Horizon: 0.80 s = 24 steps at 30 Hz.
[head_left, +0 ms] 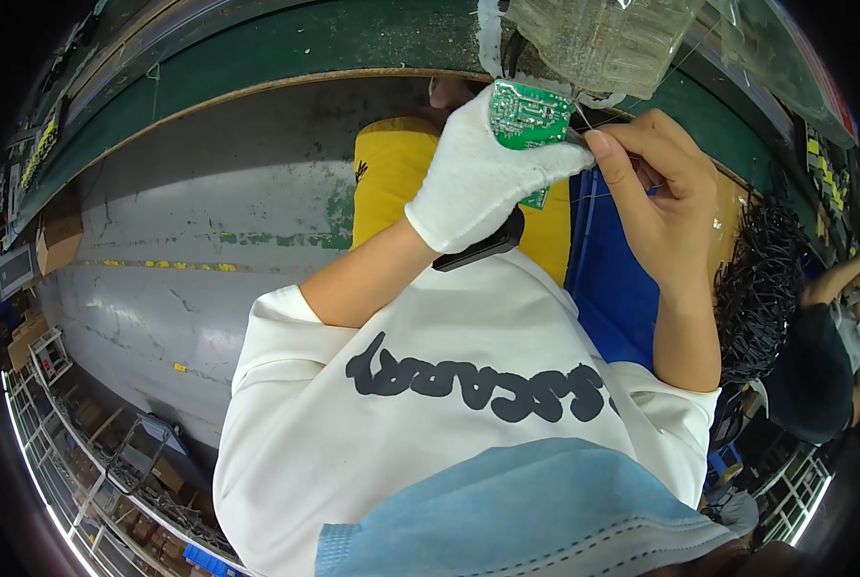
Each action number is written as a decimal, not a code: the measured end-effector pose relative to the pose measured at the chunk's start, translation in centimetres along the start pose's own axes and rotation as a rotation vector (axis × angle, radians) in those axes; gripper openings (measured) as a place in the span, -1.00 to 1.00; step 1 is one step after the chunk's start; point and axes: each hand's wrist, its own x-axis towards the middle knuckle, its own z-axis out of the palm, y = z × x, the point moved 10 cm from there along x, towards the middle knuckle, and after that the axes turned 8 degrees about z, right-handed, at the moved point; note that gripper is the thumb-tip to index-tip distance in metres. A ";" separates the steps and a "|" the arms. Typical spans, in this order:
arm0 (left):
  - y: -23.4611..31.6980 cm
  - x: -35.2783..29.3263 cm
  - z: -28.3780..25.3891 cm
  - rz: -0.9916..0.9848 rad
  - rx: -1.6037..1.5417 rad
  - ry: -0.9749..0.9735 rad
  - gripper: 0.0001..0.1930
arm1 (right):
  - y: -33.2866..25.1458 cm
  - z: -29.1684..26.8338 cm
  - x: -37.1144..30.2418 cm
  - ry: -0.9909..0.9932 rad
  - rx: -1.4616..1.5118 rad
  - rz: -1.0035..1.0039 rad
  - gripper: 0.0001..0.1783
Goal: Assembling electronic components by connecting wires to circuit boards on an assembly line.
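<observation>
Blue face mask point(535, 500) at bottom | white-gloved left hand point(473, 168): gripping green circuit board point(529, 113) | bare right hand point(665, 183): fingertips pinched together beside it, contents unclear

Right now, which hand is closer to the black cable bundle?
The right. The bare right hand is just up and left of the black cable bundle in view; the gloved left hand is farther left, holding the green circuit board.
</observation>
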 end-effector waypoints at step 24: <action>0.9 0.2 0.1 0.045 -0.020 -0.002 -0.64 | 0.4 0.5 0.7 -0.023 0.034 0.031 -0.93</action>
